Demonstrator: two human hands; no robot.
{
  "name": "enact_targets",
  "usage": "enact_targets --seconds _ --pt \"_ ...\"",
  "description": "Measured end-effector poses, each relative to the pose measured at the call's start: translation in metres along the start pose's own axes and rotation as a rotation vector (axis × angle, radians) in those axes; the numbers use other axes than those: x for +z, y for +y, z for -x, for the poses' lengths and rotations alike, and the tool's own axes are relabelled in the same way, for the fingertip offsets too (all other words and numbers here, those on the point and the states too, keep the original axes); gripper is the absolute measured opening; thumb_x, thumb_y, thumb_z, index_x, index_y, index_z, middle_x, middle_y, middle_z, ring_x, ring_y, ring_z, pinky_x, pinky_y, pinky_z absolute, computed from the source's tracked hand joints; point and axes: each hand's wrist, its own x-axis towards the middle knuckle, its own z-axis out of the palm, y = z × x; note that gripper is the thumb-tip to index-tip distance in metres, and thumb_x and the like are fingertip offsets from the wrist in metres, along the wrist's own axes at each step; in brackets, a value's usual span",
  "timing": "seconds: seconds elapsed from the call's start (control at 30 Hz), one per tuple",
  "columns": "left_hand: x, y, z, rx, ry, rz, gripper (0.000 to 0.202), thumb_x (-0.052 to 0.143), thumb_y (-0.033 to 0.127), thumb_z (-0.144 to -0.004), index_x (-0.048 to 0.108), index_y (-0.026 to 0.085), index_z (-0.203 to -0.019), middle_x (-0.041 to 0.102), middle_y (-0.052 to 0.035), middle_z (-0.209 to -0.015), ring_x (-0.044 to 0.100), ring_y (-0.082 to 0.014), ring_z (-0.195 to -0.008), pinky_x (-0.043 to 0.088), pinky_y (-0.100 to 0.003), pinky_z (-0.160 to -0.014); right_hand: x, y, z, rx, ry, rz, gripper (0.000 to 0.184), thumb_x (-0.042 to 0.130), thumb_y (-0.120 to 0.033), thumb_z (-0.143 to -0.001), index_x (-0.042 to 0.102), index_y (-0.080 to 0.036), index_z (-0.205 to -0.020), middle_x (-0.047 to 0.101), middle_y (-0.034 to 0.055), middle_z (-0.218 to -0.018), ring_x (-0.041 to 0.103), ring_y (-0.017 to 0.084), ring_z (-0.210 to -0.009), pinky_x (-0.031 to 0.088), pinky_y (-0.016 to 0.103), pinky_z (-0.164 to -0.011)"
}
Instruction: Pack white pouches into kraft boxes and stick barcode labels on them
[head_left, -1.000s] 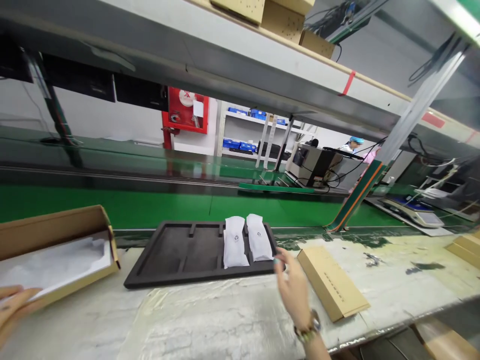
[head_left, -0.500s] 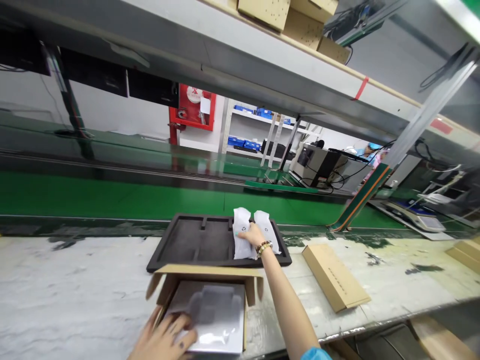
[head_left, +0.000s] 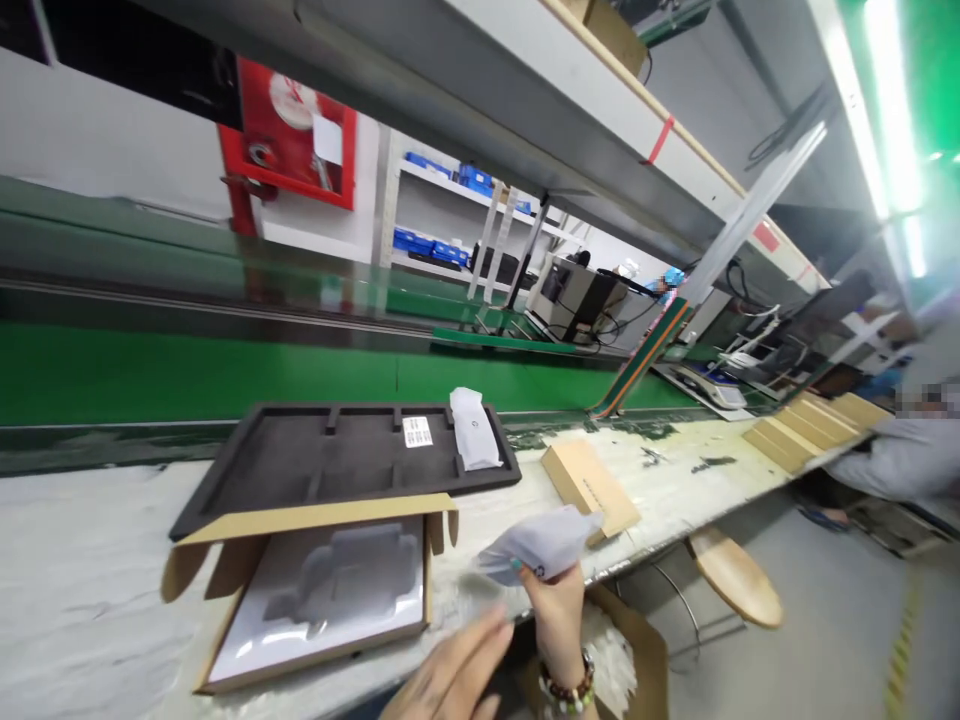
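1. Carton (head_left: 315, 600), open, lay at the left on the white bench top (head_left: 90, 560); its flaps stood out and a white moulded insert (head_left: 337, 600) filled its floor, with a shaped recess showing bare.
2. Foam tray (head_left: 300, 470), black and divided into pockets, sat just behind the carton. One white pouch (head_left: 474, 440) lay in its right-hand pocket, and a small label (head_left: 417, 431) lay in the pocket beside it; the remaining pockets showed only foam.
3. Left hand (head_left: 450, 680) came in low at the bench edge, fingers loosely extended and holding nothing, just left of the right hand.
4. Right hand (head_left: 555, 620), bead bracelet at the wrist, pinched a second white pouch (head_left: 544, 540) by its lower edge; the pouch was in the air in front of the bench edge, tilted, right of the carton and apart from it.
5. Flat brown box (head_left: 589, 485) lay on the bench right of the tray, near the held pouch.
6. Handling note, as judgement: the pouch looked soft and would likely sag from an edge pinch, so support from the free left hand underneath would steady it. Laying it flat and square to the recess ought to avoid snagging the carton's raised flaps.
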Motion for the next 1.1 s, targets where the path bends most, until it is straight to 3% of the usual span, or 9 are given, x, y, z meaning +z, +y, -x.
enact_targets --seconds 0.1,0.2,0.3,0.43,0.5,0.67,0.87,1.0,1.1 --pt "0.042 0.014 -0.040 -0.122 -0.177 0.310 0.078 0.047 0.008 -0.093 0.013 0.021 -0.162 0.032 -0.0161 -0.164 0.036 -0.0274 -0.150 0.046 -0.047 -0.115 -0.014 0.008 0.015 -0.016 -0.007 -0.014 0.058 0.088 -0.032 -0.071 0.068 -0.012 -0.122 0.076 0.0163 -0.101 0.073 0.034 -0.092 0.061 0.045 -0.086" --pt "0.078 0.004 -0.065 -0.169 -0.220 0.419 0.070 0.056 0.004 -0.086 0.039 0.026 -0.150 0.060 -0.0109 -0.143 0.058 -0.0268 -0.132 0.044 -0.056 -0.116 -0.023 0.017 0.014 -0.034 -0.028 -0.113 0.055 0.086 -0.031 -0.076 0.067 -0.013 -0.124 0.076 0.0155 -0.101 0.073 0.033 -0.094 0.060 0.045 -0.089" --pt "0.094 -0.009 -0.068 -0.140 -0.206 0.405 0.045 0.053 0.003 -0.088 0.060 0.025 -0.127 0.072 -0.0057 -0.118 0.068 -0.0238 -0.112 0.053 -0.049 -0.107 -0.035 0.022 0.004 -0.068 -0.058 -0.196 0.070 0.085 -0.040 -0.079 0.055 -0.015 -0.138 0.071 0.0175 -0.117 0.071 0.034 -0.102 0.059 0.049 -0.092" --pt "0.094 -0.023 -0.063 -0.114 -0.171 0.309 0.053 0.042 -0.002 -0.090 0.059 0.025 -0.133 0.067 -0.0085 -0.126 0.062 -0.0256 -0.118 0.053 -0.048 -0.104 -0.063 0.007 -0.013 -0.267 0.062 -0.127 0.083 0.076 -0.038 -0.089 0.027 -0.026 -0.155 0.046 0.0181 -0.151 0.050 0.034 -0.136 0.039 0.061 -0.113" --pt "0.095 -0.029 -0.065 -0.104 -0.189 0.252 0.055 0.042 -0.004 -0.090 0.061 0.026 -0.133 0.068 -0.0078 -0.125 0.061 -0.0274 -0.118 0.047 -0.054 -0.109 -0.073 -0.005 -0.020 -0.435 0.070 0.121 0.078 0.073 -0.033 -0.092 0.028 -0.029 -0.155 0.040 0.0151 -0.156 0.038 0.034 -0.144 0.026 0.065 -0.119" --pt "0.097 -0.036 -0.079 -0.105 -0.272 0.169 0.032 0.056 0.009 -0.096 0.067 0.022 -0.123 0.072 -0.0083 -0.118 0.066 -0.0291 -0.111 0.044 -0.059 -0.110 -0.069 -0.011 -0.032 -0.562 -0.447 0.729 0.033 0.071 -0.020 -0.096 0.064 -0.034 -0.125 0.070 -0.0017 -0.120 0.060 0.024 -0.120 0.007 0.059 -0.125" --pt "0.074 -0.024 -0.087 -0.133 -0.326 0.150 0.017 0.055 0.014 -0.099 0.070 0.021 -0.104 0.076 -0.0037 -0.106 0.070 -0.0250 -0.102 0.043 -0.057 -0.110 -0.065 -0.003 -0.041 -0.460 -0.464 0.572 0.022 0.073 -0.015 -0.095 0.073 -0.034 -0.107 0.075 -0.0063 -0.106 0.070 0.017 -0.098 0.010 0.051 -0.125" --pt "0.066 -0.013 -0.094 -0.180 -0.364 0.169 0.021 0.050 0.012 -0.099 0.070 0.016 -0.102 0.077 -0.0104 -0.105 0.072 -0.0278 -0.100 0.035 -0.063 -0.115 -0.063 -0.012 -0.041 -0.399 -0.436 0.525 0.017 0.072 -0.013 -0.094 0.072 -0.029 -0.091 0.075 -0.0080 -0.093 0.071 0.016 -0.088 0.017 0.049 -0.123" --pt "0.069 -0.005 -0.107 -0.191 -0.411 0.244 0.043 0.075 0.006 -0.077 0.067 0.014 -0.119 0.074 -0.0170 -0.120 0.068 -0.0354 -0.114 0.026 -0.064 -0.120 -0.052 -0.030 -0.036 -0.460 -0.433 0.579 0.017 0.067 -0.011 -0.096 0.068 -0.026 -0.090 0.073 -0.0068 -0.089 0.068 0.016 -0.085 0.017 0.051 -0.122"
